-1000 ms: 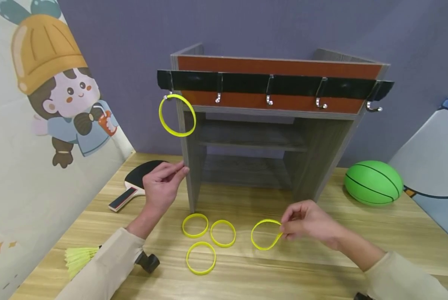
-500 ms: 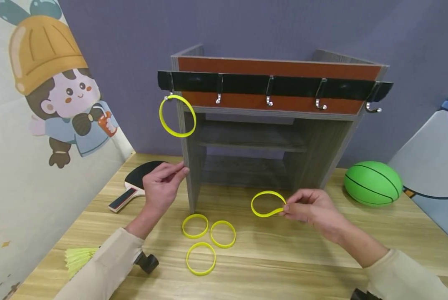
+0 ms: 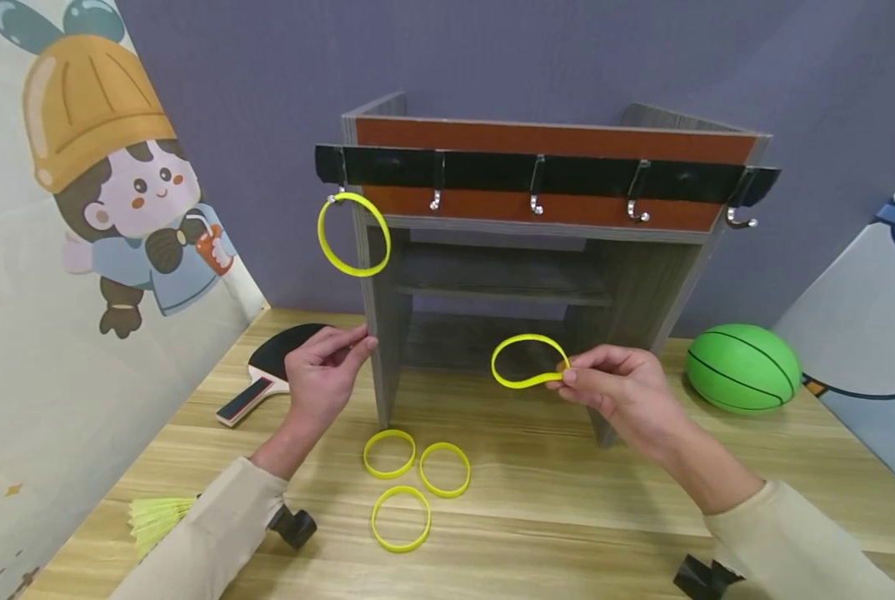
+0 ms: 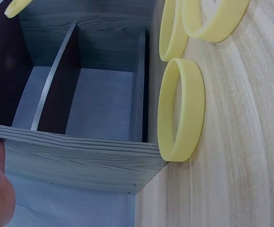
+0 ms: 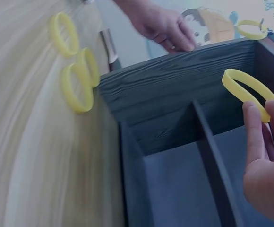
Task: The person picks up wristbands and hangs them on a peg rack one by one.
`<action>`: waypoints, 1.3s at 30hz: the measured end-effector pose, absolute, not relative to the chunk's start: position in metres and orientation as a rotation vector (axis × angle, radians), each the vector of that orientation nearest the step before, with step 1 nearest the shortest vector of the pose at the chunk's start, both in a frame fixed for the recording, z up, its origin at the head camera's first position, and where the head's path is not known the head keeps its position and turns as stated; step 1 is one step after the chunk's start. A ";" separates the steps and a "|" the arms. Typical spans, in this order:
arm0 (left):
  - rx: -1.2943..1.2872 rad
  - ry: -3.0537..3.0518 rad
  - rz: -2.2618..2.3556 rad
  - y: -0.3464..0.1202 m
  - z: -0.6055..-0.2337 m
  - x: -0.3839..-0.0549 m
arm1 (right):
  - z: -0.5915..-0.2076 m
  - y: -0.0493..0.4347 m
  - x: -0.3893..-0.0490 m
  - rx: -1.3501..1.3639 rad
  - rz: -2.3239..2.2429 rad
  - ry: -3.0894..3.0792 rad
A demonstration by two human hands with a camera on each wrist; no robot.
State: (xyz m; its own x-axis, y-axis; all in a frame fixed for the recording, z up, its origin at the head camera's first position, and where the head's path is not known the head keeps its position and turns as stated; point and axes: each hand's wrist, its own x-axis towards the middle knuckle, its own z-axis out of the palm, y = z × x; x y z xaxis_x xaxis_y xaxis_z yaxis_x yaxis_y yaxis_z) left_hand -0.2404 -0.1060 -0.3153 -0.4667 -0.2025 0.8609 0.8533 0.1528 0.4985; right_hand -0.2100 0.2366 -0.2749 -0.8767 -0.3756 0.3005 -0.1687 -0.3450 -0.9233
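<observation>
My right hand [image 3: 627, 392] pinches a yellow silicone wristband [image 5: 248, 81] between thumb and fingers. The band hangs in the air before the lower opening of the grey wood-grain shelf unit [image 3: 650, 275]. My left hand [image 3: 323, 371] grips the front edge of the unit's left side panel with its fingertips; only part of that hand shows in the left wrist view. A black strip [image 3: 485, 172] with several metal hooks runs across the unit's top front. Another yellow wristband [image 3: 356, 272] hangs from the leftmost hook. Three more wristbands [image 4: 193, 109] lie on the table before the unit.
A black table tennis paddle [image 3: 275, 354] lies behind my left hand. A yellow shuttlecock [image 3: 155, 518] is beside my left sleeve. The green ball [image 3: 743, 367] sits right of the unit on the wooden table [image 3: 522, 533]. A blue-grey wall [image 3: 552, 50] stands behind.
My right hand has lifted the pinched wristband up from near the tabletop, toward the shelf unit. My left hand stays at the panel edge, and the other bands have not moved.
</observation>
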 end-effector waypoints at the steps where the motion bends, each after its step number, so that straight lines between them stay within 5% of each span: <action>1: -0.657 -1.531 -1.470 -0.105 -0.313 -0.238 | -0.272 0.235 -0.210 -0.721 -2.381 1.702; 39: -0.642 -1.544 -1.446 -0.103 -0.309 -0.233 | -0.187 0.159 -0.218 -0.883 -2.586 1.457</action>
